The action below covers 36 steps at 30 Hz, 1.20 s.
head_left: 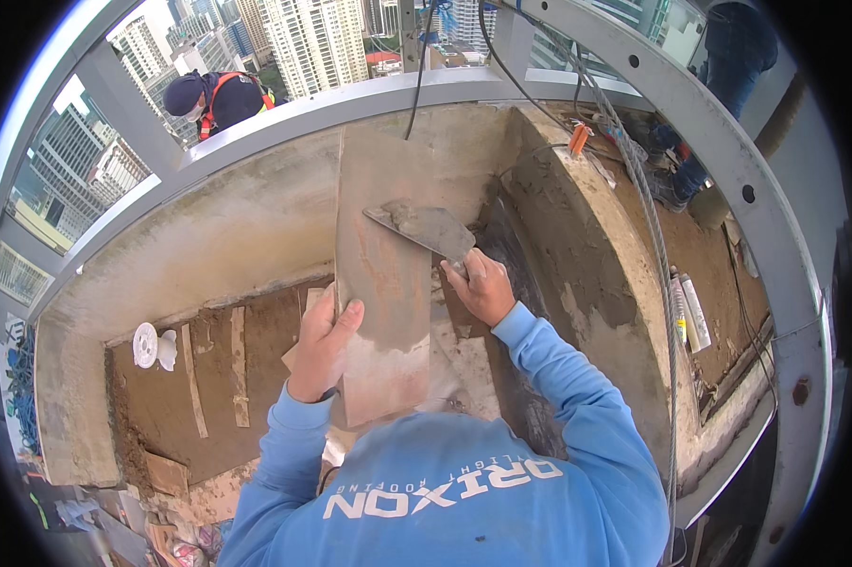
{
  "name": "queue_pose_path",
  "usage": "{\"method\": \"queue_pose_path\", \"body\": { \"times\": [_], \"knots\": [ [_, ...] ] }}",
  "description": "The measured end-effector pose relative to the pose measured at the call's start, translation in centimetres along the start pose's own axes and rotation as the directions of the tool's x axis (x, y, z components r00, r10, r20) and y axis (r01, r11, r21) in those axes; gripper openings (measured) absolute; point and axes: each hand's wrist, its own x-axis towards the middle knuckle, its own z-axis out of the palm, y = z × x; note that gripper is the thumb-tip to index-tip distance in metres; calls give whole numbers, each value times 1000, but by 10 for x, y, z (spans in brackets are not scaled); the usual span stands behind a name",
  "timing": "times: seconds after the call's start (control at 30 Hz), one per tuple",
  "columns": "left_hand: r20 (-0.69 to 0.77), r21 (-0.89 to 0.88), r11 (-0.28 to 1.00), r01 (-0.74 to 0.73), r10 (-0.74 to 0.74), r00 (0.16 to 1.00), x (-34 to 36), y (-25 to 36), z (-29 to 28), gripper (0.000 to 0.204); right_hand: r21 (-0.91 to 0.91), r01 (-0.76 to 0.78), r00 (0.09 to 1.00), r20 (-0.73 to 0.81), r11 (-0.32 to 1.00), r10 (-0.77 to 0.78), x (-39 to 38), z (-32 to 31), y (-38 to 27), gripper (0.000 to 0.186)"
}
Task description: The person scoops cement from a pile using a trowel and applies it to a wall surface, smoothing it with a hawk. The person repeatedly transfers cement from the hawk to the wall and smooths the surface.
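The left forearm and the right forearm are being stretched forward, angled inward. The left hand is being held in a grip, thumb pointed upward; the right hand is being curled.

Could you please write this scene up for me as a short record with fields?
Left hand: grips the left edge of the slab
Right hand: holds the trowel by its handle
Slab: flat, rectangular; grey paste over much of its face, paler near the lower end
Trowel: pointed blade in front of the slab, grey paste on it; contact unclear
Floor, left side: white round fitting, two narrow strips
Right ledge: white tubes
Others: co-worker in orange harness beyond the metal railing
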Motion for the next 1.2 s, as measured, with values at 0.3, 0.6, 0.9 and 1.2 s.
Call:
{"method": "queue_pose_path", "body": {
  "times": [0.3,0.6,0.9,1.2],
  "knots": [
    [-104,48,995,86,-80,991,-40,-21,-29,46,-114,-359,924,-185,926,335,-57,0,57,32],
    [-574,102,903,418,-290,766,-75,-66,-59,50,-442,-767,485,75,465,871,-309,-15,114,38],
    [-537,-574,727,376,-681,497,-66,-63,-27,50,-549,-818,127,120,172,985,-320,3,261,40],
    [-619,-541,696,472,-710,337,-88,-84,-14,51,287,-930,-147,279,-229,949,-409,-34,326,21]
  ]
}}
